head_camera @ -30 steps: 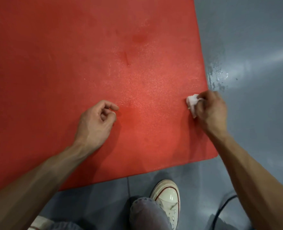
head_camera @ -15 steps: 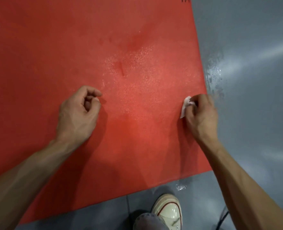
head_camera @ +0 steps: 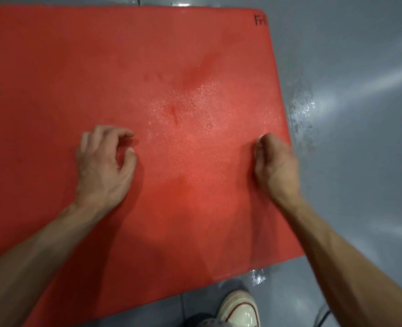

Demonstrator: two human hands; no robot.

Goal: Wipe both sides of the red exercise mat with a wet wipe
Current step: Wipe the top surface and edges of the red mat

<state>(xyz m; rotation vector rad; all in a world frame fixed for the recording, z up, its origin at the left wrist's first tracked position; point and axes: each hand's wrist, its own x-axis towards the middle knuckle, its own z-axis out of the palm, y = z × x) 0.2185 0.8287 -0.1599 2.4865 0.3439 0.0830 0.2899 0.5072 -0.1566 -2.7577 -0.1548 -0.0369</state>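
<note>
Red exercise mat: flat on grey floor; far edge, right edge and near edge in view, left side runs out of frame. Glistening wet patch near mat centre; black marking at far right corner.
Left hand: rests on mat, fingers loosely curled, holding nothing.
Right hand: on mat just inside right edge, fingers curled round wet wipe, only a white sliver showing.
Floor right of mat: bare, with wet streaks beside the edge.
White shoe: on floor just beyond near edge, with small water spot close by.
</note>
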